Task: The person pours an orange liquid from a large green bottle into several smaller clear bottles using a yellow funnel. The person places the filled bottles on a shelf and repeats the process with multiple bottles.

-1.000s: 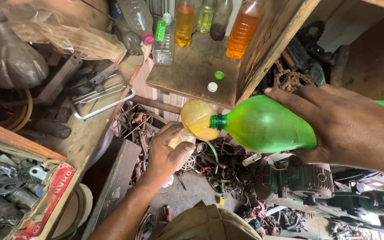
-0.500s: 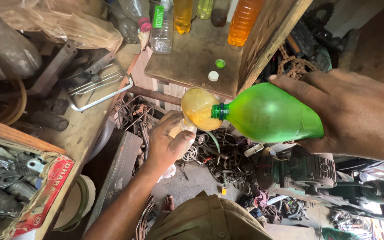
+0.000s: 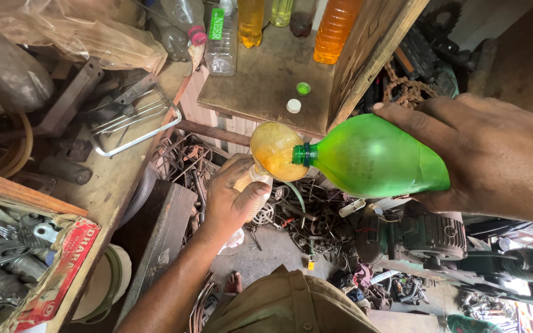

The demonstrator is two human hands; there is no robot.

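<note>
Sideways, a green plastic bottle [image 3: 374, 157] lies clamped in the right hand [image 3: 488, 160], its mouth at the rim of an orange funnel [image 3: 276, 150]. Below the funnel, the left hand [image 3: 232, 197] grips a small clear bottle [image 3: 251, 185]. Behind the funnel, two caps [image 3: 298, 97] rest on a wooden shelf [image 3: 254, 86].

Our left hand [image 3: 232, 200] and right hand [image 3: 495, 157] are bare: no gloves, rings or watch showing. Both forearms are uncovered as far as we can see, with no sleeve reaching the wrist. We wear an olive-khaki shirt [image 3: 288, 305], plain woven cloth with a stitched seam or collar edge at the top. Below, one bare foot [image 3: 234, 283] with toes showing, no shoe visible.
</note>
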